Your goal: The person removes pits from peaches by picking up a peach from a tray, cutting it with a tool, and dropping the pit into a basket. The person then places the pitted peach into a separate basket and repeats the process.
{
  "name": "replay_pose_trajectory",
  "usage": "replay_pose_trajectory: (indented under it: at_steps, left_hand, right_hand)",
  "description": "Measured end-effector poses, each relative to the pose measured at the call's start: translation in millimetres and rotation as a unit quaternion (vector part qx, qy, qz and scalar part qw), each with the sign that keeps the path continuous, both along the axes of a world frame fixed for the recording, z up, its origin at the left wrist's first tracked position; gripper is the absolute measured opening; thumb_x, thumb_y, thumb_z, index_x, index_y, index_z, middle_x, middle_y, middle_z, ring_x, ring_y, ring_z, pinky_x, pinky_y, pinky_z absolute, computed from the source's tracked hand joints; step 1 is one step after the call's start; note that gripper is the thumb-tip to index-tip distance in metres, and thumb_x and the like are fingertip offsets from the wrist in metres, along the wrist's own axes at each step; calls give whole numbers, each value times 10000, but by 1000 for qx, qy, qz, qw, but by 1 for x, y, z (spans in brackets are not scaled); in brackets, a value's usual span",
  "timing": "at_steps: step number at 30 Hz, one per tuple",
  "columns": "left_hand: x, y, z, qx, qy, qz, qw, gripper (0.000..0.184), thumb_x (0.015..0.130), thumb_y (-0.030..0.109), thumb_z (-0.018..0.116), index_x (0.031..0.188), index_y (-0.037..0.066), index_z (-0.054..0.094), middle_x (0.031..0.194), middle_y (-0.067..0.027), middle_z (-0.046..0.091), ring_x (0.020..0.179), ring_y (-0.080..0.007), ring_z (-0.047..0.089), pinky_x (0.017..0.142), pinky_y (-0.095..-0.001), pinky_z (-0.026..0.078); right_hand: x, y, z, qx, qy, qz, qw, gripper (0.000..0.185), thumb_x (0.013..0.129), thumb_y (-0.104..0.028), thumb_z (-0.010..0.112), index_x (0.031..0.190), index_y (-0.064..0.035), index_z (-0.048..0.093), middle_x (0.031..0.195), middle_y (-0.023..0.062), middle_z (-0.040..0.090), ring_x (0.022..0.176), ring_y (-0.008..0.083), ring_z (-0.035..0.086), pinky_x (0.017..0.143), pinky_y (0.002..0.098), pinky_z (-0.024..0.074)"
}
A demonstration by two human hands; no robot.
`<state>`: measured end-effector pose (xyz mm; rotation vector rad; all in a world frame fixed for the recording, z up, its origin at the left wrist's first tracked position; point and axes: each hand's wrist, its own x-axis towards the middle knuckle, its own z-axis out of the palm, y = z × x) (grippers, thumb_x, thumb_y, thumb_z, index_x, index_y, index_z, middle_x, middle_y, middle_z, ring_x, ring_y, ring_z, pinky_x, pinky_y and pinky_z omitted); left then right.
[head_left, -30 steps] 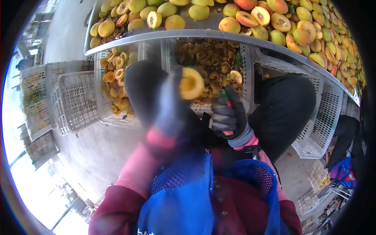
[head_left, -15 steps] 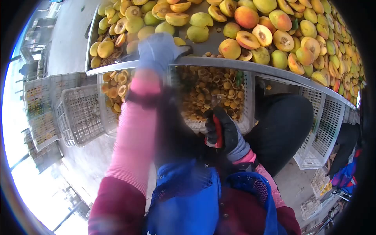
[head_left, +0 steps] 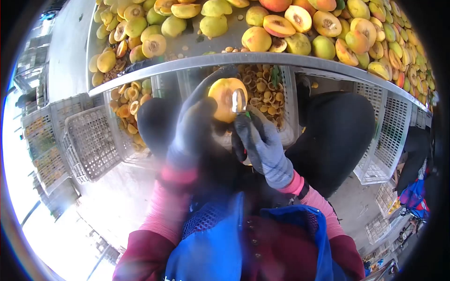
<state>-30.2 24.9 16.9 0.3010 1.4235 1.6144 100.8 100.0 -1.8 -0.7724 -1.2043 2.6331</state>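
Observation:
My gloved left hand (head_left: pixel 194 119) holds a halved yellow fruit (head_left: pixel 222 99) with its cut face showing. A metal-tipped tool (head_left: pixel 239 99) rests against the right part of that cut face. Gloved in grey and black, my right hand (head_left: pixel 258 140) is wrapped round the tool's handle, which is mostly hidden by the fingers. Both hands are in front of the metal table's edge (head_left: pixel 225 59), above a crate (head_left: pixel 290 107) of small hollow fruit pieces.
Whole and halved fruits (head_left: pixel 323 44) cover much of the metal table. Left of my knees, another crate (head_left: pixel 119 140) holds cut fruit, beside a grey crate (head_left: pixel 91 143). White crates (head_left: pixel 382 140) stand at the right, near another person's dark-clothed leg (head_left: pixel 412 154).
My left hand has come back from the table top with a halved fruit. My right hand has brought the tool up against the fruit. The view has shifted slightly.

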Motion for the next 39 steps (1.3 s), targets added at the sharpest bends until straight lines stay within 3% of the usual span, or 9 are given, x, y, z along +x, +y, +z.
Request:
replay_pose_trajectory:
  at_steps: [7,12,16,19,24,32,33,35,39]
  left_hand:
    - [15,-9,-24,31,327,2,944,386,939,272,483,1166,-40,477,1028,-168,560,858,-249,599,712,-321,512]
    - [10,-20,-21,14,467,-69,882,230,921,127,515,1042,-65,480,947,-202,563,800,-299,591,699,-344,509]
    - [5,-21,-14,-32,286,-116,951,326,952,277,472,978,-44,520,889,-139,587,767,-218,581,680,-289,485]
    - [15,-21,-11,-53,87,-36,994,447,964,396,421,1003,-31,551,882,-93,599,755,-162,564,698,-254,461]
    - [48,-10,-7,-14,319,93,943,378,978,283,440,1197,-17,510,1137,-71,574,967,-147,552,861,-282,441]
    - [38,-16,-14,-4,146,23,989,242,922,172,491,1001,-21,613,876,-63,617,803,-111,539,736,-245,441]
    - [31,-21,-19,-44,115,-23,992,305,911,144,538,1163,-26,554,1043,-102,623,944,-170,587,861,-286,465]
    - [30,-24,-35,5,308,-62,949,315,878,96,571,1170,-21,551,1071,-128,610,953,-204,600,868,-292,468]
    - [41,-24,-43,45,311,-43,948,334,843,61,610,1164,-14,555,1070,-150,603,945,-230,617,840,-283,482]
  right_hand:
    - [22,-17,-17,498,-84,16,863,414,923,-127,510,1300,25,428,1025,119,594,836,190,585,766,294,469]
    - [14,-12,10,358,-55,11,932,286,904,-242,569,1066,-7,567,855,192,618,748,337,605,674,395,458]
    - [23,-19,-7,482,-33,37,875,345,939,-235,506,1161,28,511,841,107,612,645,159,595,574,259,466]
    - [24,-18,1,-88,-58,68,992,322,959,-257,474,1126,13,531,809,92,599,590,134,571,533,238,450]
    - [23,-12,18,-26,-108,63,992,321,965,-284,471,1110,-6,537,812,80,596,621,128,560,545,235,450]
    - [33,-35,-5,-78,-7,-4,997,283,935,-359,514,961,-79,550,658,-19,508,461,59,436,383,204,333]
    - [33,-36,-6,-66,-3,-7,998,295,934,-374,511,940,-82,550,658,-15,508,456,67,434,378,209,328]
    - [36,-30,-3,-131,-13,39,991,337,932,-421,494,895,-90,545,657,-8,500,454,79,431,376,215,322]
    - [48,-19,-5,-407,43,153,900,442,932,-528,417,847,-107,524,637,-4,462,449,94,413,379,225,311]
